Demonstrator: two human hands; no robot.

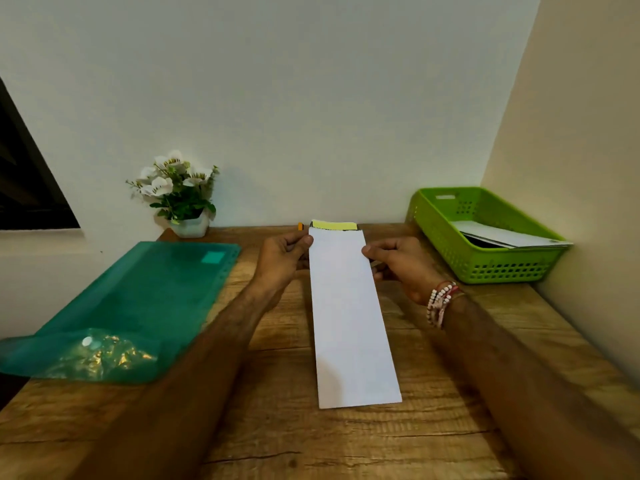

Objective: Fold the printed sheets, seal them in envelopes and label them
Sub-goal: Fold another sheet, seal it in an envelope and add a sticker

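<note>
A long white folded sheet or envelope (349,313) lies lengthwise in the middle of the wooden table (450,427), its far end lifted. My left hand (282,258) pinches its far left edge with thumb on top. My right hand (401,263) pinches the far right edge the same way. Just beyond the far end lies a yellow sticky-note pad (334,224), and an orange-tipped pen (300,226) peeks out beside it.
A green plastic basket (446,237) holding white envelopes stands at the back right against the wall. A teal plastic folder (138,299) with a crumpled clear bag (100,353) on it lies at the left. A small flower pot (188,225) sits at the back.
</note>
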